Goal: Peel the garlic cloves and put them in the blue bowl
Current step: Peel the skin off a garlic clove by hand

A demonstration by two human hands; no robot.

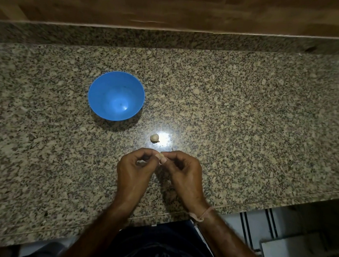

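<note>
Left hand (136, 166) and right hand (182, 169) meet at the fingertips above the granite counter (245, 113), both pinching one garlic clove (160, 155), which is largely hidden. Judged light and firm, with a dry, papery skin liable to slip; best gripped at its ends. Count: one held clove, one loose clove (154, 138) just beyond the hands, one blue bowl (99, 92) with nothing visible inside.

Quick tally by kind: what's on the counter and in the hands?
blue bowl: 1
garlic cloves: 2 (loose clove on counter; held clove pinched by left hand and right hand)
Total: 3
</note>
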